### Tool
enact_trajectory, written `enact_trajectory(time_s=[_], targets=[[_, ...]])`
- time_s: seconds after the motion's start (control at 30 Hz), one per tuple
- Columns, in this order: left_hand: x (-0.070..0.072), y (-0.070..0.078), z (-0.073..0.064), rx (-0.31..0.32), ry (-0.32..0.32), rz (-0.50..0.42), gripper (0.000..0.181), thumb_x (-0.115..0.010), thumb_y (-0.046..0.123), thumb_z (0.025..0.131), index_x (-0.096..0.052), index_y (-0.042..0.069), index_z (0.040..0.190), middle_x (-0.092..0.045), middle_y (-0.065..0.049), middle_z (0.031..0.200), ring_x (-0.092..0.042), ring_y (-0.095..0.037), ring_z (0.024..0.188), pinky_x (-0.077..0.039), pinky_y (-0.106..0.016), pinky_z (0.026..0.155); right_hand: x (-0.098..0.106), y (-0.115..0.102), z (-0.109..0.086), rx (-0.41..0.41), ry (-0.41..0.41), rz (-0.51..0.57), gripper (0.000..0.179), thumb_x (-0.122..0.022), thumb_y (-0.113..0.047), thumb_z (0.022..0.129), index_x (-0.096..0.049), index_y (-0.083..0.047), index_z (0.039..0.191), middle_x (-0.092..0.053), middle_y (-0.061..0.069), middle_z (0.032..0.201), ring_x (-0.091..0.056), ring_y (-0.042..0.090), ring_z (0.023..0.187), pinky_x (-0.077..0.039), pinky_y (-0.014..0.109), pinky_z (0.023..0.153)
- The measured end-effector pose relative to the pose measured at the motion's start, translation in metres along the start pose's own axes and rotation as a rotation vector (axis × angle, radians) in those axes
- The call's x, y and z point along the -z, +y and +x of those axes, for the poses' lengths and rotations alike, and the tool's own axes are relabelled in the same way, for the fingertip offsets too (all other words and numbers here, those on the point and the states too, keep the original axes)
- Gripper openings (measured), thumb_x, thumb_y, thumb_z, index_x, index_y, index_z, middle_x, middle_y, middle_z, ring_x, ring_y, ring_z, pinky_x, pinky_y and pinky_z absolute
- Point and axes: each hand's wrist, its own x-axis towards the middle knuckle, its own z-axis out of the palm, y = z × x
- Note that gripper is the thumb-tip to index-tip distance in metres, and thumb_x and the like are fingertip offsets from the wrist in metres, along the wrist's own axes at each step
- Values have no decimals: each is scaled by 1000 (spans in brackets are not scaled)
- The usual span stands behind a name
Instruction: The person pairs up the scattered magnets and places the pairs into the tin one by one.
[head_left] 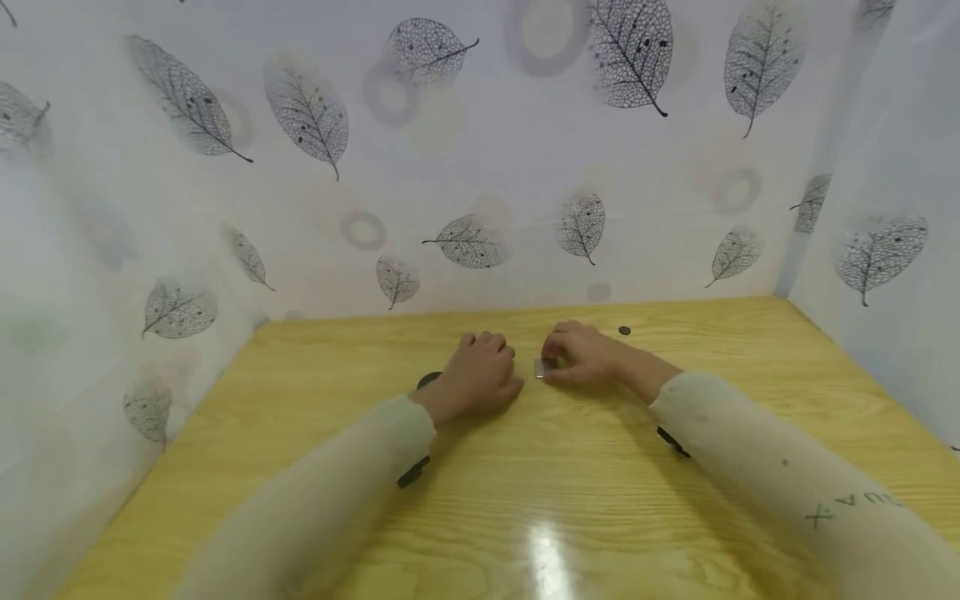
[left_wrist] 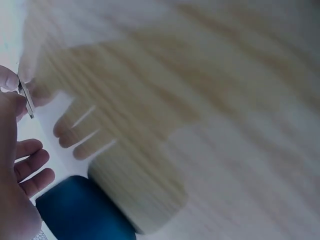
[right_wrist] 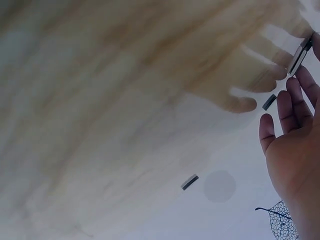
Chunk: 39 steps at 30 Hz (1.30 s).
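My right hand [head_left: 588, 357] pinches a small flat clear-and-silver piece [head_left: 540, 367] between thumb and fingertips, close over the table. In the right wrist view the thin piece [right_wrist: 300, 55] appears edge-on at my fingertips. Just left of it is my left hand [head_left: 480, 375], fingers loosely bent, with a narrow gap to the piece in the head view. In the left wrist view, the left thumb and index fingertips overlap the thin piece [left_wrist: 26, 97], while the other fingers [left_wrist: 35, 165] extend loosely.
A small dark disc [head_left: 625, 330] lies beyond my right hand. Another short dark piece [right_wrist: 269, 102] shows beside the right fingers. A dark blue rounded object [left_wrist: 82, 210] stands by my left wrist, partly hidden in the head view. Leaf-patterned walls [head_left: 465, 167] border the glossy wooden table [head_left: 547, 467].
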Motion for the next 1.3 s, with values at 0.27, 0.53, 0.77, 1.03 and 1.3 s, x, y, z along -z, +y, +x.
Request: enact_trajectory(time_s=[0.27, 0.53, 0.77, 1.03, 1.3], targets=[[3, -9, -11, 11, 10, -15, 48, -48, 54, 98, -67, 11, 110, -61, -4, 116, -54, -24, 110, -38, -47, 99, -2, 0, 4, -60, -44, -18, 30, -67, -40, 90, -64, -14, 105, -59, -2, 98, -47, 20, 95, -33, 41, 84], [3, -20, -21, -8, 62, -14, 49, -51, 54, 97, -70, 10, 109, -64, -6, 120, -55, -26, 113, -38, -48, 98, -1, -4, 3, -139, -86, 19, 29, -69, -39, 88, -63, -14, 102, -59, -3, 93, -43, 22, 92, -26, 40, 82], [5, -31, -36, -17, 95, -13, 52, -52, 54, 96, -70, 8, 113, -63, -9, 124, -55, -29, 119, -39, -51, 100, 0, -4, 6, -91, -38, 20, 27, -76, -32, 82, -64, -13, 95, -60, -2, 88, -48, 19, 87, -33, 40, 83], [-1, -49, -54, 6, 149, -103, 61, -57, 58, 92, -65, 6, 123, -62, -12, 126, -56, -31, 118, -39, -54, 101, -1, -1, 6, -48, -16, 143, 33, -75, -20, 85, -57, -5, 108, -62, 5, 97, -57, 17, 86, -50, 32, 77], [-8, -67, -74, 20, 184, -166, 68, -61, 61, 89, -63, 5, 127, -61, -16, 128, -56, -35, 121, -39, -58, 102, -4, 6, 2, 76, 33, 100, 43, -68, -16, 93, -56, -9, 134, -65, 9, 105, -60, 19, 91, -49, 38, 83]])
